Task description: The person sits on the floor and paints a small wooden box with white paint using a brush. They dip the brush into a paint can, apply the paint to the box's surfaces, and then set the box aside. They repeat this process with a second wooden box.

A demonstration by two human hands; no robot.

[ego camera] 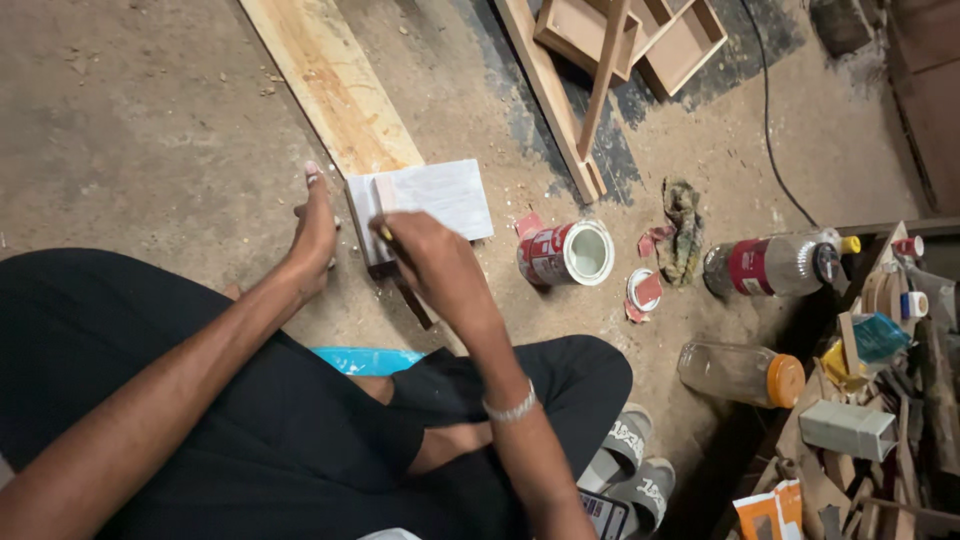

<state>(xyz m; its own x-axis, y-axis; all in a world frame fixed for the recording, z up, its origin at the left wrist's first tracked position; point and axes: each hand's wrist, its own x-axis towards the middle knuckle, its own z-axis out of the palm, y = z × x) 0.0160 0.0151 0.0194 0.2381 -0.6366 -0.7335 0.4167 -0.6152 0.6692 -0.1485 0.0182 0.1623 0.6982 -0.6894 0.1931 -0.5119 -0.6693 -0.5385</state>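
White-coated wood block on dirt floor, straight ahead of knees, long axis running L-R, far end butting plank. L hand pressed on block's left edge, fingers mostly straight, steadying. R hand nearer, closed on brush at near-left corner; grip detail partly hidden. Open paint can just right of block, lid beyond.

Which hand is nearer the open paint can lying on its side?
Right. The right hand works on the white board just left of the paint can; the left hand is farther left, at the board's far edge.
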